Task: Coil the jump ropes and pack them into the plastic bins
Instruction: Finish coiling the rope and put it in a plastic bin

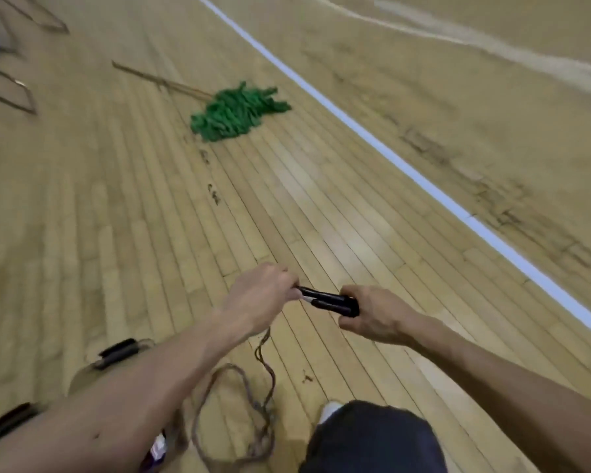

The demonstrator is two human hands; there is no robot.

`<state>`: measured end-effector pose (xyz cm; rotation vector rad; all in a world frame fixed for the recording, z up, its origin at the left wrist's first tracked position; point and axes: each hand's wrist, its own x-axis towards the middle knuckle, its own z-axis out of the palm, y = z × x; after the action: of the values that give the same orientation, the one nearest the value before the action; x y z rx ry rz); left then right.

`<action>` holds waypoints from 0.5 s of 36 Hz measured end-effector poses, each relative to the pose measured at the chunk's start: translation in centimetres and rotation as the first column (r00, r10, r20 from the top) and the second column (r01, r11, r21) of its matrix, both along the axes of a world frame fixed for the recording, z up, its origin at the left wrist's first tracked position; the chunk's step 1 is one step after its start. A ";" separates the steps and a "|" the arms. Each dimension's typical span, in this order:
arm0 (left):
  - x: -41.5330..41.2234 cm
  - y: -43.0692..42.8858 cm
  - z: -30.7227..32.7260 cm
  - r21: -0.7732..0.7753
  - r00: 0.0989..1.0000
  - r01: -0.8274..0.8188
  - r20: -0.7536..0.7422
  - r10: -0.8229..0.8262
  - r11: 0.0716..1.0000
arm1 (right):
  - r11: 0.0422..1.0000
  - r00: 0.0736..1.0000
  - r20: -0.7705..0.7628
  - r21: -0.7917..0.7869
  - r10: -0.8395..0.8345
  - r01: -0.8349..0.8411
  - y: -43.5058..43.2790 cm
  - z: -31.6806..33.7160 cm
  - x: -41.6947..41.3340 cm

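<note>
Early going. The right grip [372,315] clenches both black handles [328,300] together, and the left grip [263,295] pinches the rope [239,397] where it leaves them. The rope trails loose on the near floor [321,199], not yet coiled. A green pile [238,112] lies far off. No bin shows clearly.

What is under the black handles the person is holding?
Below the black handles, a brownish rope hangs under the left hand and loops on the wooden floor. The left forearm hides its lower-left part.
</note>
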<state>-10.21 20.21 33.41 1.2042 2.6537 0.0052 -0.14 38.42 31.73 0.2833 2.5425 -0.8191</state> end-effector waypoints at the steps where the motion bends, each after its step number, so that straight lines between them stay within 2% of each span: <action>1: 0.1 -0.6 2.3 0.010 1.000 0.005 -0.024 -0.005 1.000 | 1.000 0.999 -0.041 0.011 0.011 -0.010 -0.6 2.0 -0.1; 6: 2.4 -6.1 18.3 0.155 0.959 0.003 -0.281 0.041 0.988 | 0.996 0.938 -0.340 0.067 0.070 -0.051 -4.8 16.9 1.4; 10: 7.5 -10.8 31.4 0.262 0.882 0.016 -0.459 0.110 0.965 | 0.994 0.825 -0.556 0.061 0.106 -0.086 -8.7 28.7 4.6; 13: 13.3 -14.1 41.1 0.403 0.809 0.056 -0.554 0.194 0.914 | 0.987 0.706 -0.701 -0.022 0.099 -0.160 -11.8 36.8 8.7; 15: 17.3 -15.5 46.7 0.535 0.780 0.129 -0.575 0.247 0.835 | 0.956 0.655 -0.751 -0.130 0.078 -0.262 -13.5 41.7 11.8; 18: 22.8 -15.9 52.5 0.670 0.774 0.206 -0.557 0.300 0.713 | 0.850 0.678 -0.734 -0.329 0.045 -0.413 -15.3 47.5 17.0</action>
<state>12.64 4.31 85.92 1.5514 3.4469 0.8688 16.84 23.08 79.28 -0.6531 2.8032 -1.6488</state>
